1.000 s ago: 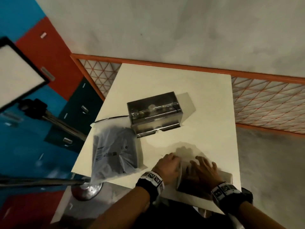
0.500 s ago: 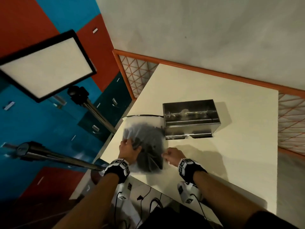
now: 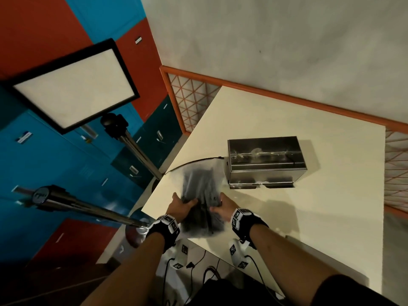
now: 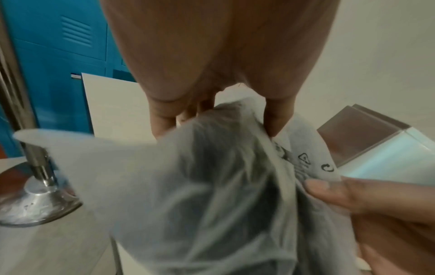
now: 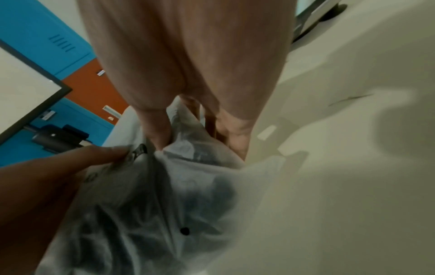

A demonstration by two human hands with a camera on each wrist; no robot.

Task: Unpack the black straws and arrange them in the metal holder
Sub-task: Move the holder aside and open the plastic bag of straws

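Note:
A frosted plastic bag of black straws [image 3: 199, 195] is held up over the near left corner of the white table [image 3: 309, 217]. My left hand [image 3: 180, 205] grips its left side and my right hand [image 3: 221, 206] grips its right side. The left wrist view has the bag [image 4: 212, 186] pinched between thumb and fingers [image 4: 275, 119], with the right hand's thumb [image 4: 334, 191] beside it. From the right wrist, the bag [image 5: 164, 195] is crumpled under the fingers [image 5: 155, 128]. The metal holder [image 3: 265, 160], a shiny box, stands just behind the bag.
A light panel [image 3: 72, 85] on a metal stand [image 3: 134, 146] rises left of the table, over blue and red lockers [image 3: 44, 151]. A second stand's pole [image 3: 77, 206] crosses low on the left. An orange-framed mesh barrier [image 3: 189, 102] runs behind the table.
One second ago both hands pressed flat on the table near its front edge. They moved left to the bag, took hold of it on both sides and lifted it.

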